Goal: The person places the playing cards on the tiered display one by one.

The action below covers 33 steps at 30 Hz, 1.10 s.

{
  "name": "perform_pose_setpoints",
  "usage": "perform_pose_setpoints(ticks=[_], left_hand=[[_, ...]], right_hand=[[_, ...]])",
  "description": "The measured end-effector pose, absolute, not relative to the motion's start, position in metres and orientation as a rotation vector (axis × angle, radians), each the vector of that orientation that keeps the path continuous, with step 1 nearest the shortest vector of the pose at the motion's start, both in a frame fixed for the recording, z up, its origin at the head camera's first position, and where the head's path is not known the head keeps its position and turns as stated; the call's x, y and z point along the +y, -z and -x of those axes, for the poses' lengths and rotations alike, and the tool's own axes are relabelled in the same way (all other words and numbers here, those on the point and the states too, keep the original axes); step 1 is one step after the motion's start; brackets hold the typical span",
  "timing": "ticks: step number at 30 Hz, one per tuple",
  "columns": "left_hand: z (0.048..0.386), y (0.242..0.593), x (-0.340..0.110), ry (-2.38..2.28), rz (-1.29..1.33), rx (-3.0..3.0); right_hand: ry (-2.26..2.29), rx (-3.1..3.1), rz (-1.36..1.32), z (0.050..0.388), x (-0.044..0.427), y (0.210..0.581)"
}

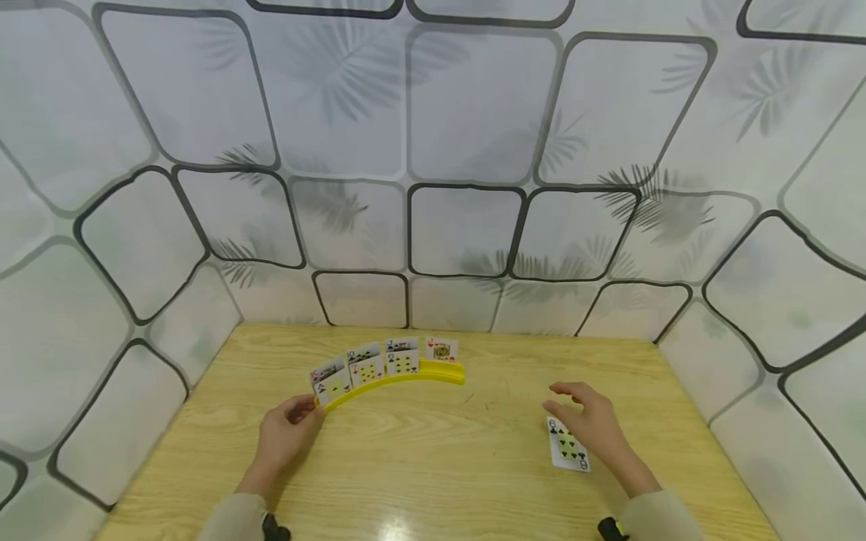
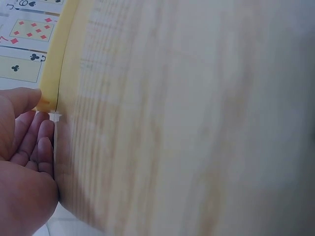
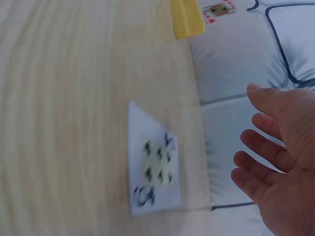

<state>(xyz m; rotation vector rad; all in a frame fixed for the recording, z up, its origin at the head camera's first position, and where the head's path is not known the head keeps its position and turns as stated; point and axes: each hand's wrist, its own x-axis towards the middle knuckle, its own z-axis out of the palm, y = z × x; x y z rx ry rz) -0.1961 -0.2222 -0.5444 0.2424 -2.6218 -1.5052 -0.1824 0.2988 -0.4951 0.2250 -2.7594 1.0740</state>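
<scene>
A curved yellow card holder [image 1: 443, 371] stands on the table with several playing cards upright in it, in two overlapping rows toward its left. Among them are a seven of diamonds [image 2: 32, 30] and a red face card [image 1: 442, 349] at the right end. My left hand [image 1: 287, 432] pinches the holder's left end, its thumb [image 2: 24, 100] against the yellow edge. A black six playing card [image 1: 570, 448] lies face up at the right. Just above that card, my right hand [image 1: 591, 421] hovers with relaxed, parted fingers and holds nothing.
The light wooden table [image 1: 419, 466] meets a patterned wall covering [image 1: 467, 225] at the back, with similar panels on both sides. Bare tabletop lies between the holder and the loose card.
</scene>
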Motion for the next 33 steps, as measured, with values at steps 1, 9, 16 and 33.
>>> perform_pose_setpoints(ticks=[1, 9, 16, 33], left_hand=[[0.196, 0.544, -0.222, 1.505, -0.241, -2.622], [0.194, 0.542, -0.22, 1.5, -0.232, -2.634], [0.194, 0.541, -0.221, 1.508, -0.228, -2.63], [0.196, 0.544, -0.221, 1.495, -0.251, -2.626]], right_hand=[[-1.075, -2.775, -0.209, 0.18, 0.303, 0.497], [-0.937, -2.82, -0.194, 0.163, 0.328, 0.516], [-0.805, -2.904, -0.224, 0.153, 0.34, 0.526], [-0.631, -3.007, -0.262, 0.149, 0.35, 0.536]])
